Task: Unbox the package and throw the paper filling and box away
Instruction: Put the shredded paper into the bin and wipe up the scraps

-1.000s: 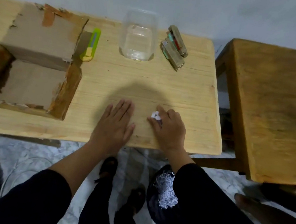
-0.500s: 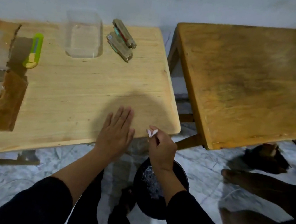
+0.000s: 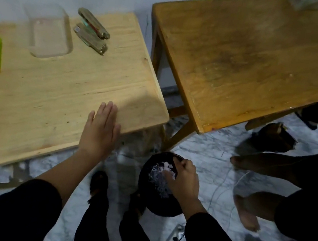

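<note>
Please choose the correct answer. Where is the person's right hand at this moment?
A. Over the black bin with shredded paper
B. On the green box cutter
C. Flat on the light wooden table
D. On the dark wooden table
A: the right hand reaches over the black bin on the floor, above the shredded paper, while the left hand lies flat on the light wooden table.

R hand (image 3: 183, 181) over bin (image 3: 144, 195) w/ paper shreds (image 3: 157, 177); L hand (image 3: 100, 130) flat on table (image 3: 57, 86).

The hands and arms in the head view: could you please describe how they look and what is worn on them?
Both are bare: the left hand and right hand show no gloves, and no rings or watch can be seen. Black sleeves are pushed up, leaving the forearms uncovered. No cables or markings show on them.
</note>
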The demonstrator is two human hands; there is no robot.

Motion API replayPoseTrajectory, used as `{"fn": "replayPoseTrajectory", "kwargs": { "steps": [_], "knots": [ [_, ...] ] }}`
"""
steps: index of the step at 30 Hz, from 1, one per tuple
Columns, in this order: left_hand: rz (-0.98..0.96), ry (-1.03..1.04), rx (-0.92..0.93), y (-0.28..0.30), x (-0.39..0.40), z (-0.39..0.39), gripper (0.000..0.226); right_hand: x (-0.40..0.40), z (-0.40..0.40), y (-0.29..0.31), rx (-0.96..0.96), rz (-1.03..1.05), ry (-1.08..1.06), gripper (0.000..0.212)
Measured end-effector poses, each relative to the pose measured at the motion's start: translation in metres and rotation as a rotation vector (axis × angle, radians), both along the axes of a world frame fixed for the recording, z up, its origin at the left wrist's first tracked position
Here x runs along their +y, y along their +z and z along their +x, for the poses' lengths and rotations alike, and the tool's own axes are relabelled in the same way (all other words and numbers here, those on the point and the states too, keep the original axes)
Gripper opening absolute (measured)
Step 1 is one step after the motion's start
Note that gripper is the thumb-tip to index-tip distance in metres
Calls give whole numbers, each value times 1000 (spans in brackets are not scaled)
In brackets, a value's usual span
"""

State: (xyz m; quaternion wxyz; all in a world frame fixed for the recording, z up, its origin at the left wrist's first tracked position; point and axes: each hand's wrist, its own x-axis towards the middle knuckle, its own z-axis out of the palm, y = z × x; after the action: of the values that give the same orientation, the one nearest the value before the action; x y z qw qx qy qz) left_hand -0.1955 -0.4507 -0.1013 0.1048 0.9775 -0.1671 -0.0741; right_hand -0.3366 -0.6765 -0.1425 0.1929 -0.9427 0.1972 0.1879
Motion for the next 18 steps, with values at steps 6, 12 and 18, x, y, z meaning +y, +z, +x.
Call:
{"fn": "replayPoseTrajectory", "kwargs": {
  "steps": [6,12,18],
  "knots": [
    [-47,28,34,6,-5,-11,55,5,2,17,30,-22,83,53],
    [-41,-41,191,21,0,-19,48,39,50,70,-161,13,159,43],
    [-90,-30,52,81,23,-13,48,86,100,153,-294,-44,323,52]
  ]
}}
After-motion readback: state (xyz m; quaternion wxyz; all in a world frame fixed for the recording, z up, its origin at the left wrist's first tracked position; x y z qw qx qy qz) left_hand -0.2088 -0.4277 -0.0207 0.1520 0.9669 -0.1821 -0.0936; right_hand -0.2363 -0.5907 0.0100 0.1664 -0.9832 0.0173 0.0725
